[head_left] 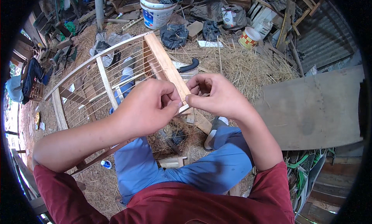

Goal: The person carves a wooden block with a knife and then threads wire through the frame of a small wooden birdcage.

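Observation:
A slatted wooden frame (101, 76), cage-like with thin rods between its pale bars, stretches from in front of me to the left. Both hands meet at the near end of its broad end bar (166, 60). My left hand (149, 103) is closed, thumb and fingertips pinched beside the bar's left edge; what they hold, if anything, is too small to make out. With its thumb pressed on the bar's tip and its fingers curled along the far side, my right hand (217, 93) grips the frame. A tool with a curved black handle (189, 65) lies just beyond the bar.
A large white bucket (155, 11) and black plastic bags (174, 36) stand beyond the frame. Straw (246, 70) covers the ground, with a smaller tub (249, 38) behind it. A flat board (312, 109) lies at right. My legs (201, 162) straddle wood offcuts (170, 162).

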{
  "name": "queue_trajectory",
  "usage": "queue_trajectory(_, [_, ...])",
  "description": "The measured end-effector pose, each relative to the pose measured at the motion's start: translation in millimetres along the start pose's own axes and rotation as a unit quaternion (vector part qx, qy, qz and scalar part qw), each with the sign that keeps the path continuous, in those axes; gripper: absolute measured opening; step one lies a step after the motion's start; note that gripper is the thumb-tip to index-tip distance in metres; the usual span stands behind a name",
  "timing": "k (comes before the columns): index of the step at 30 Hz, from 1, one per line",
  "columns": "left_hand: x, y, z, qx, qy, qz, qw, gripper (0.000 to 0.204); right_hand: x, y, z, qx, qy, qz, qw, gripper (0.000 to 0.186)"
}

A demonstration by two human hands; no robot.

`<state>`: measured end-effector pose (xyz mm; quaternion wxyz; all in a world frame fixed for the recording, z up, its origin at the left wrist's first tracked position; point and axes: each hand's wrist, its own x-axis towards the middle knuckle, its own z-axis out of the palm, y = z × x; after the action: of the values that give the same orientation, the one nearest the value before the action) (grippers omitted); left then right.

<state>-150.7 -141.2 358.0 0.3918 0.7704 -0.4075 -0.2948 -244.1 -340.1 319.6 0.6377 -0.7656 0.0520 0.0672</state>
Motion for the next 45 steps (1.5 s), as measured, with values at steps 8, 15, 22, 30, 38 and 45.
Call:
queue_trajectory(8, [-3.0, -1.0, -1.8, 0.015, -0.018, -0.009, 1.000, 0.012, -2.9, -6.2, 3.0, 0.002, 0.025, 0.005, 1.000, 0.023])
queue_trajectory(15, [-3.6, -0.3, -2.5, 0.020, -0.015, 0.010, 1.000, 0.009, -6.2, -4.1, 5.5, -0.090, 0.081, -0.078, 0.990, 0.023])
queue_trajectory(22, [-2.7, -1.8, -0.3, 0.010, -0.013, 0.010, 1.000, 0.009, -9.7, -10.8, 5.0, -0.133, 0.082, -0.073, 0.985, 0.019])
queue_trajectory(30, [-3.5, 4.0, 1.0, 0.020, -0.014, -0.001, 1.000, 0.010, -12.9, -13.4, 4.4, -0.144, 0.068, -0.082, 0.984, 0.010])
queue_trajectory(38, [1.4, 1.2, 7.6, 0.008, -0.012, 0.003, 1.000, 0.011, -16.9, -12.5, 4.6, -0.177, 0.097, -0.102, 0.974, 0.016])
queue_trajectory(45, [5.7, -4.0, 12.8, -0.013, -0.014, 0.006, 1.000, 0.013, -20.8, -14.8, 2.8, -0.209, 0.103, -0.093, 0.968, 0.016])
